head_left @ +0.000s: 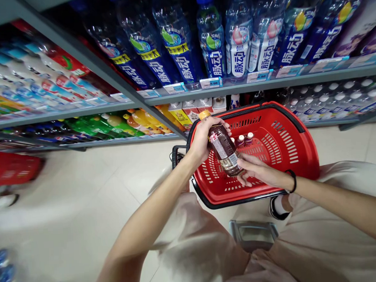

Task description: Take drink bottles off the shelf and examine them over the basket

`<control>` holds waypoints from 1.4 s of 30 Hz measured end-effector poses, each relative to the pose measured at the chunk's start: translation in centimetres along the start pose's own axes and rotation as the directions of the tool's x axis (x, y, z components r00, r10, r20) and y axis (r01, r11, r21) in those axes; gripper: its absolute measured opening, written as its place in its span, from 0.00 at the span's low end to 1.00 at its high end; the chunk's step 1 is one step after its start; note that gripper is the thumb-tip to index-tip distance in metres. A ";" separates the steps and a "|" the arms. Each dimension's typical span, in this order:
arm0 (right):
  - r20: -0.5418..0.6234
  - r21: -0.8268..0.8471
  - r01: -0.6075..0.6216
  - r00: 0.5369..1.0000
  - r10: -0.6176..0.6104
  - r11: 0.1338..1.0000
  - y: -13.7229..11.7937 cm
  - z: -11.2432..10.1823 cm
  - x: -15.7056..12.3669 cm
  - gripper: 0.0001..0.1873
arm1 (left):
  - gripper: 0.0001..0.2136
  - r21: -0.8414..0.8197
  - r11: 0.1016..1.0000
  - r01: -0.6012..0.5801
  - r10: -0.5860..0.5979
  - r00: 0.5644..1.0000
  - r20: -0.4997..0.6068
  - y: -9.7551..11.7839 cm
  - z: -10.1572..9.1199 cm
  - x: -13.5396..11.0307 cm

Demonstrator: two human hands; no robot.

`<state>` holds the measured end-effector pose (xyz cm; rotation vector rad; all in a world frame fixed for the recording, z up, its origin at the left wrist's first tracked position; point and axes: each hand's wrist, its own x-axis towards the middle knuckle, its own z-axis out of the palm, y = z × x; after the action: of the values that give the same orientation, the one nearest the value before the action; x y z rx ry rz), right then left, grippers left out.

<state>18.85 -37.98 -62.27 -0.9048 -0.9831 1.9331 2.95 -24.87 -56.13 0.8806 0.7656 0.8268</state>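
A brown drink bottle (224, 150) with an orange cap and a white label hangs over a red shopping basket (295, 149). My left hand (203, 139) is wrapped round its upper part. My right hand (257, 170), with a black band at the wrist, cups the bottle's bottom end with its fingers curled under it. Small bottles with white caps (245, 138) lie inside the basket behind the held bottle.
Grey store shelves (254, 86) run across the top, filled with blue-labelled drink bottles (213, 41); juice bottles and cartons stand on the lower row. Another red basket (13, 167) sits on the pale tiled floor at far left. My knees and a shoe show below.
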 end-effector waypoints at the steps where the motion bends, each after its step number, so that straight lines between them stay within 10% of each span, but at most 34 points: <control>1: 0.000 0.002 -0.001 1.000 0.001 1.000 0.0 0.0 0.0 0.24 | 0.12 -0.004 1.000 0.001 -0.001 1.000 0.002 0.0 0.0 0.0; 42: -0.011 -0.010 -0.039 0.999 0.039 0.999 0.2 0.1 -0.1 0.30 | 0.12 -0.020 0.999 0.038 -0.037 0.999 0.020 -0.2 -0.1 0.2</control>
<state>18.74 -38.16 -62.43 -0.9455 -0.9765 1.9556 3.02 -24.75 -56.40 0.8525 0.7536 0.7908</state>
